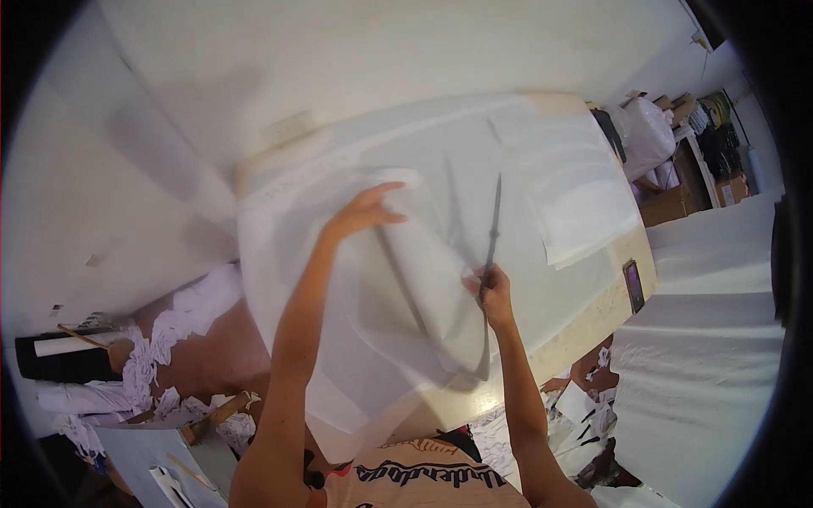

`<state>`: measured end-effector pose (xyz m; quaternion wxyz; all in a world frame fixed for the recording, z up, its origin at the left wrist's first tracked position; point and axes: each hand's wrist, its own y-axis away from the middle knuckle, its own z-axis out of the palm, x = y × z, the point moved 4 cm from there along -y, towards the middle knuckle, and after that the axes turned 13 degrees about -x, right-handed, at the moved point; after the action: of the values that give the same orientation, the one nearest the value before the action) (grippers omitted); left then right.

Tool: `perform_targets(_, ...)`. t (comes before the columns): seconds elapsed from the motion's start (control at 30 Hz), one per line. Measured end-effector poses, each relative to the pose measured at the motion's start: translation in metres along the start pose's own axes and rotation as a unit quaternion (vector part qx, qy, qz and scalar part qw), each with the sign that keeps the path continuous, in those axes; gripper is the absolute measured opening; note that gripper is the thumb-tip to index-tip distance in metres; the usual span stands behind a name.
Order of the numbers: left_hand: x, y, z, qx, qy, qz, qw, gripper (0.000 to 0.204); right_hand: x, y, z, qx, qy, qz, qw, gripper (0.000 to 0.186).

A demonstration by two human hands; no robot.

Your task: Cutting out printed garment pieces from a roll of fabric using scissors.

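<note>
A large white sheet of cloth or paper [423, 245] lies across the white table [622, 250], with a loose fold rising in its middle. At the upper end of that fold is my left hand [371, 210], its thumb and fingers spread apart against the sheet. My right hand [493, 292] grips a pair of long dark scissors [494, 220] by the handles, the blades pointing away from me above the table. The fold's right edge runs close beside my right hand; whether the fingers touch it, I cannot tell.
White sheets [576, 186] lie at the table's right, and a phone [633, 286] rests on its right edge. Crumpled white scraps [190, 309] litter the floor. A white curtain [703, 364] hangs at right; cardboard boxes [673, 203] stand behind. Rolls [76, 351] lie at left.
</note>
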<state>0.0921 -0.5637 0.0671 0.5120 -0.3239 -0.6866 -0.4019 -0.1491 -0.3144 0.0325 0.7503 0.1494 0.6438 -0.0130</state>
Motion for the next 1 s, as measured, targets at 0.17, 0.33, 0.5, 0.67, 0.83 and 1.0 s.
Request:
perform_targets(0.17,0.014,0.048,-0.026,-0.056,-0.094,-0.065,0.992,0.093,-0.008,0.005,-0.009,0.016,0.021,0.003,1.0,0.023)
perform_targets(0.33,0.014,-0.007,-0.04,-0.004,-0.122,-0.034,0.992,0.086,-0.015,0.009,-0.03,0.054,0.114,0.047,0.991,0.018)
perform_targets(0.5,-0.066,-0.042,-0.058,0.227,-0.112,-0.019,0.967,0.09,0.013,-0.004,-0.011,0.073,0.207,0.009,0.976,0.038)
perform_targets(0.67,-0.067,-0.026,-0.008,0.354,-0.014,-0.018,0.935,0.112,0.021,0.021,-0.014,0.108,0.225,-0.017,0.968,0.037)
perform_targets(0.83,-0.058,0.035,0.023,0.29,0.02,-0.043,0.956,0.115,0.002,0.019,-0.004,0.162,0.239,-0.018,0.957,0.032)
perform_targets(1.0,-0.043,0.057,0.037,0.333,-0.142,-0.067,0.93,0.088,0.001,0.008,-0.003,0.174,0.222,0.0,0.959,0.032)
